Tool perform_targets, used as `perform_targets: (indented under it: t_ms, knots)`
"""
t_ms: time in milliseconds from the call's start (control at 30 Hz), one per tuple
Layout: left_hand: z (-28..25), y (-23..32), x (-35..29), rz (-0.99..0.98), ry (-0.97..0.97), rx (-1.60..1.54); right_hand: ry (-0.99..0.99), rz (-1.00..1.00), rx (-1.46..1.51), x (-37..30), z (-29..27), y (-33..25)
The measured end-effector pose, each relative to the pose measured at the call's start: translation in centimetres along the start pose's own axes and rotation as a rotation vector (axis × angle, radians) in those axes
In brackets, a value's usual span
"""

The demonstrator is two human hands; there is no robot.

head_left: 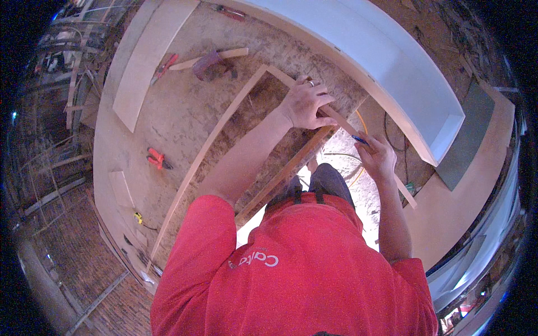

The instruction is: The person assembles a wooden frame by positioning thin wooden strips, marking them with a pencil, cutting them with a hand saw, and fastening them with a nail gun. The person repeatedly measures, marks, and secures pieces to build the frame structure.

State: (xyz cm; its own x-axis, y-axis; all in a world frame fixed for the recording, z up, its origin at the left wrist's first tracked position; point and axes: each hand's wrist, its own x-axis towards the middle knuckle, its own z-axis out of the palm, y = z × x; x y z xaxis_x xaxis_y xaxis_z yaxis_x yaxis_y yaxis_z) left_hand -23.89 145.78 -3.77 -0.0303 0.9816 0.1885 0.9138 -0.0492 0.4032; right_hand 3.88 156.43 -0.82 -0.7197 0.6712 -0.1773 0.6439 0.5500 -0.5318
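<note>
Out in front, the left hand point(307, 106) grips a long, thin, tan wooden strip point(341, 120); the right hand point(377, 157) pinches a blue pen-like tool point(359, 139). The strip seems light, stiff: hold its edges.

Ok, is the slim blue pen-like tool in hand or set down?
In hand: the right hand grips the slim blue tool, its end showing by the narrow, pale wooden strip. Whether they touch, I cannot tell.

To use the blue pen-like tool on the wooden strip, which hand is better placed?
Probably the right hand: it grips the blue pen-like tool at the wooden strip, while the left hand holds the strip.
</note>
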Motion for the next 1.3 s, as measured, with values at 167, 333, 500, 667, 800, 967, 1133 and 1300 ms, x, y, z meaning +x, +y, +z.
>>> perform_targets:
  t_ms: [167, 333, 500, 667, 800, 967, 1133, 1300]
  knots:
    - [0.5, -0.5, -0.3, 0.024, 0.112, 0.051, -0.004, 0.021, 0.013, -0.2, 0.2, 0.2]
    - [0.7, -1.4, -0.8, -0.042, 0.133, -0.117, 0.0, 0.049, 0.035, -0.4, 0.4, 0.0]
    - [1.8, -1.1, -0.2, -0.072, 0.289, -0.109, 0.025, 0.059, 0.103, -0.5, 0.8, 0.1]
    - [2.2, -0.6, -0.3, -0.11, 0.274, -0.046, 0.02, 0.027, 0.024, -0.5, 0.6, 0.3]
    - [2.8, -1.0, -0.6, -0.119, 0.3, -0.075, 0.002, 0.049, 0.025, -0.4, 0.5, -0.1]
    - [3.3, -1.2, -0.3, -0.131, 0.307, -0.081, 0.005, 0.053, 0.03, -0.5, 0.7, -0.2]
    - [2.7, -1.0, 0.4, -0.143, 0.391, 0.048, 0.01, 0.067, 0.028, -0.7, 0.7, -0.6]
    - [2.6, -0.5, 0.7, -0.152, 0.393, 0.119, 0.017, 0.074, 0.055, -0.8, 1.2, 0.5]
